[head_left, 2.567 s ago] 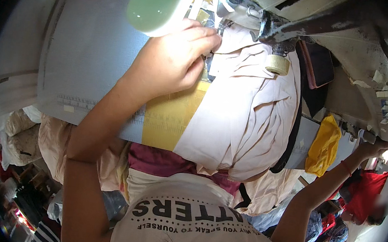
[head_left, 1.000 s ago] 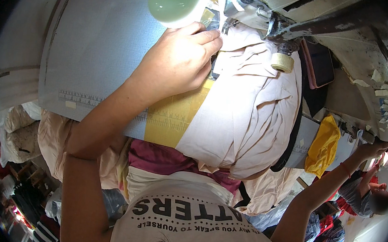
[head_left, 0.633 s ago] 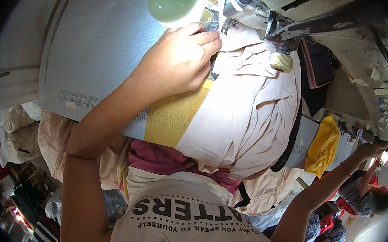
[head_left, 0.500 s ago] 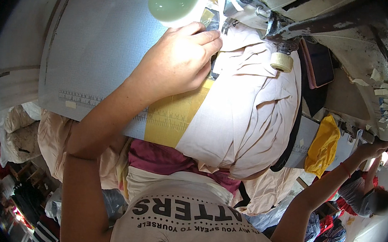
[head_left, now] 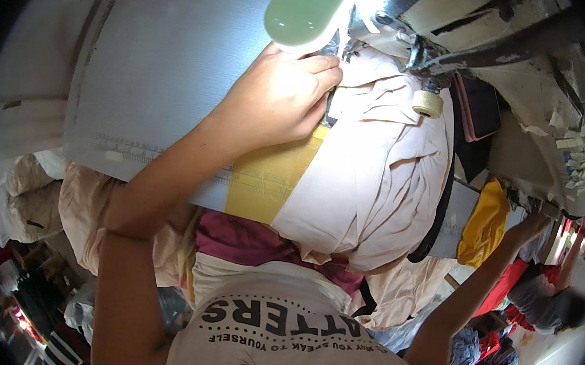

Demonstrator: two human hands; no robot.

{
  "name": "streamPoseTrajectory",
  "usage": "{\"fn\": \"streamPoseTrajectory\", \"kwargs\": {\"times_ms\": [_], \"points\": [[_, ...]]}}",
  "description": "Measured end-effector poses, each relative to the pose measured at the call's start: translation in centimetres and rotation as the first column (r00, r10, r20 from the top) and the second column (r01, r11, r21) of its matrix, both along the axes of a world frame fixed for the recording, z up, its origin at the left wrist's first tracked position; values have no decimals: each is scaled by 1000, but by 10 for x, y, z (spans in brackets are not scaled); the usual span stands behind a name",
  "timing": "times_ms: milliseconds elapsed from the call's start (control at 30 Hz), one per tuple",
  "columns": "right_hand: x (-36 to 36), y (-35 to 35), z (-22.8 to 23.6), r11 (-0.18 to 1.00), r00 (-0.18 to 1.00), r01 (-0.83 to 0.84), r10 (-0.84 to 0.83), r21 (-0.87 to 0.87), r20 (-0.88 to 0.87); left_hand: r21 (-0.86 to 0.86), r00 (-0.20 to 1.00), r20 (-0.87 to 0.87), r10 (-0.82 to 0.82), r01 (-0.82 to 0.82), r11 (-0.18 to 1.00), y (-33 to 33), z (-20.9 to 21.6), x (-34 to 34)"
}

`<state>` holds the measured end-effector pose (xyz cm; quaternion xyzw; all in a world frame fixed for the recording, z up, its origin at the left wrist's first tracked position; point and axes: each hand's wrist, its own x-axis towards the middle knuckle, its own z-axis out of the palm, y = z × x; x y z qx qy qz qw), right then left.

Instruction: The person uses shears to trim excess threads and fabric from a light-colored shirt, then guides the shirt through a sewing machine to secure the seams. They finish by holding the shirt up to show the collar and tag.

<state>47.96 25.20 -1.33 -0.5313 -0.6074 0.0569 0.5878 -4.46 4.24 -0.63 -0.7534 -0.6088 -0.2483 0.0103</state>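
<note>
We see the left grip with bent fingers at the left edge of the pale cloth, under the machine; whether it pinches anything we cannot tell; the cloth lies bunched on the counter, spilling over the near edge, just right of the yellow tape; we see the right grip at the machine's right end, too small to tell open or closed; the yellow rag hangs near it.
</note>
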Motion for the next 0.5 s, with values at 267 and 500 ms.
{"fn": "streamPoseTrajectory", "kwargs": {"times_ms": [267,500], "points": [[-218,-166,65,927,859,-375,337,25,386,-25,973,224,56,-52,998,4,-4,-15],[-350,-133,38,645,313,-748,551,-157,774,12,979,205,2,-4,1000,7,-3,-16]]}}
